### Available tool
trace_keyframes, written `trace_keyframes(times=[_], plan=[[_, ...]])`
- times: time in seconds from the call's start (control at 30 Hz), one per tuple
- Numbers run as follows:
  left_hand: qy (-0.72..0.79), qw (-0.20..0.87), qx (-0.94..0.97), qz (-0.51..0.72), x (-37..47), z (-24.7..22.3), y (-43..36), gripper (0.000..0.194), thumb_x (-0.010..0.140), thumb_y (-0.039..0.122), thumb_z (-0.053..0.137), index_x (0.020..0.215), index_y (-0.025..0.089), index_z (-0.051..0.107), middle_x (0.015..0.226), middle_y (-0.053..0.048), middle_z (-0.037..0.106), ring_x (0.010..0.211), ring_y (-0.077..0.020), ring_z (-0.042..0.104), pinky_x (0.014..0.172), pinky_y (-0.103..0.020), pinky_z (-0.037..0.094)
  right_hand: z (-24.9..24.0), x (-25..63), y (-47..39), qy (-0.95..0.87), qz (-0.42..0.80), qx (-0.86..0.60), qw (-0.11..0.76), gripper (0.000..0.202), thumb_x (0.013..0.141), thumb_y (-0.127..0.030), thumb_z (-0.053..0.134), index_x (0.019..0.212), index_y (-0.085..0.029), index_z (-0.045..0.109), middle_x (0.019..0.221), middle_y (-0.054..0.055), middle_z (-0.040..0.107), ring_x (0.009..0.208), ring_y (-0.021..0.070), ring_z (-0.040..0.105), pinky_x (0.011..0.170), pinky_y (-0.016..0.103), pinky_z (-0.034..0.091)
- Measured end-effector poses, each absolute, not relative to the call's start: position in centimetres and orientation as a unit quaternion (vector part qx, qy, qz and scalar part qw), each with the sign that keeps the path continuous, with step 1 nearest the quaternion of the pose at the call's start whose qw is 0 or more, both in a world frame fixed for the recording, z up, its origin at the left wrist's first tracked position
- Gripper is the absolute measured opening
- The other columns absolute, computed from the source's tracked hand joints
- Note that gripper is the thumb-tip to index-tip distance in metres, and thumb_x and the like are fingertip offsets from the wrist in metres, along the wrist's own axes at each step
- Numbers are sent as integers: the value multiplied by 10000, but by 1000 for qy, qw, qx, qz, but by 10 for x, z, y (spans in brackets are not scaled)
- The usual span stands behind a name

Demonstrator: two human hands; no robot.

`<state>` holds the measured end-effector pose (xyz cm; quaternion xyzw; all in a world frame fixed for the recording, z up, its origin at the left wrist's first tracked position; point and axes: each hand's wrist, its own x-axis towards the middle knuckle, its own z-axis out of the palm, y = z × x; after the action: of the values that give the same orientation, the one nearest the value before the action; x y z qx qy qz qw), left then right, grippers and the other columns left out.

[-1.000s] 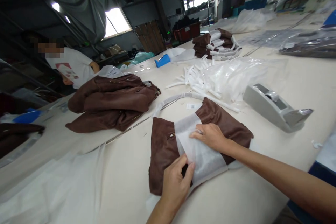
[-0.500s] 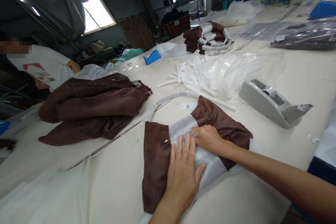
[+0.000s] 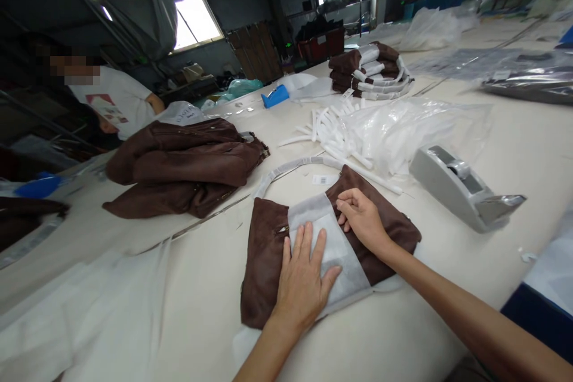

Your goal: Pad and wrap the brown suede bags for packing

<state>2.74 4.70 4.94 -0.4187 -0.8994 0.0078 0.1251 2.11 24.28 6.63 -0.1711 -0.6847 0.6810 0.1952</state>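
Brown bag lies flat on tabletop, close to the near edge, white band around its middle. Left hand palm down on the band, fingers slightly spread, thumb out to the side; bag directly under those fingers. Right hand over the band's right border and the brown part beside it, fingers curled, thumb close to index; cannot tell if they pinch anything or touch the bag. Wrapped handle arcs out from the bag's top, away from the near edge; white tag inside the arc. Grey tape dispenser right of bag, toward the tabletop's right-hand edge. White sticks beyond the handle. Brown pile left of handle, toward the far edge.
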Motion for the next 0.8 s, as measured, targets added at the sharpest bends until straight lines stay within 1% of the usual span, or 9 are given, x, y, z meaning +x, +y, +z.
trace_keyframes(times=[0.07, 0.13, 0.2, 0.27, 0.37, 0.5, 0.67, 0.73, 0.8], plan=[[-899, 127, -419, 8, 28, 50, 47, 684, 969, 542, 423, 1529, 171, 294, 1602, -188, 235, 1461, -369, 265, 1105, -623, 329, 76, 21, 245, -736, 634, -92, 221, 218, 882, -409, 538, 906, -206, 614, 804, 27, 666, 663, 162, 648, 540, 265, 524], [-898, 133, -419, 8, 28, 50, 47, 684, 969, 542, 424, 1527, 169, 296, 1602, -187, 238, 1462, -369, 262, 1109, -620, 322, 87, 15, 245, -784, 577, 20, 228, 282, 931, -422, 491, 970, -210, 672, 1002, 74, 699, 922, 205, 669, 822, 346, 557], [-897, 141, -419, 3, 29, 50, 47, 685, 969, 548, 420, 1526, 168, 299, 1596, -190, 253, 1457, -368, 273, 1111, -618, 314, 94, 4, 244, -819, 537, 110, 170, 365, 952, -482, 457, 1039, -226, 703, 1148, 88, 694, 1131, 246, 622, 1054, 438, 442], [-896, 150, -417, -7, 31, 50, 46, 691, 967, 556, 420, 1528, 171, 296, 1593, -186, 263, 1457, -366, 272, 1120, -614, 296, 94, -4, 244, -832, 529, 148, 75, 451, 935, -570, 460, 1132, -241, 699, 1225, 88, 683, 1272, 281, 545, 1149, 505, 321], [-894, 167, -416, -25, 33, 50, 44, 713, 955, 565, 445, 1535, 185, 280, 1598, -168, 264, 1470, -371, 231, 1133, -610, 265, 85, -6, 247, -813, 566, 136, -3, 561, 950, -626, 389, 1242, -229, 657, 1248, 92, 683, 1354, 270, 474, 1191, 513, 240], [-892, 174, -415, -45, 35, 50, 43, 769, 943, 584, 456, 1547, 164, 233, 1603, -171, 248, 1481, -384, 183, 1141, -621, 230, 74, 3, 255, -783, 609, 127, 2, 570, 973, -609, 358, 1260, -205, 641, 1228, 97, 692, 1299, 251, 530, 1181, 462, 271], [-907, 150, -373, -127, 32, 49, 44, 781, 977, 536, 415, 1561, 121, 105, 1594, -204, 250, 1485, -339, 197, 1174, -575, 207, 68, 2, 259, -748, 651, 123, -32, 533, 918, -544, 543, 1335, -211, 548, 1119, 75, 726, 1167, 248, 615, 1104, 441, 373], [-912, 139, -340, -183, 31, 48, 46, 770, 984, 483, 429, 1561, 124, 66, 1575, -203, 294, 1464, -311, 259, 1179, -536, 232, 65, -1, 259, -739, 659, 132, -39, 552, 846, -488, 664, 1307, -207, 549, 1042, 57, 733, 1101, 244, 639, 1065, 437, 409], [-916, 122, -296, -243, 29, 49, 49, 784, 955, 453, 499, 1552, 129, 107, 1521, -195, 376, 1407, -305, 345, 1155, -509, 293, 63, -2, 259, -742, 655, 136, -40, 564, 781, -425, 738, 1269, -199, 569, 924, 26, 724, 1085, 240, 637, 1058, 438, 410]])
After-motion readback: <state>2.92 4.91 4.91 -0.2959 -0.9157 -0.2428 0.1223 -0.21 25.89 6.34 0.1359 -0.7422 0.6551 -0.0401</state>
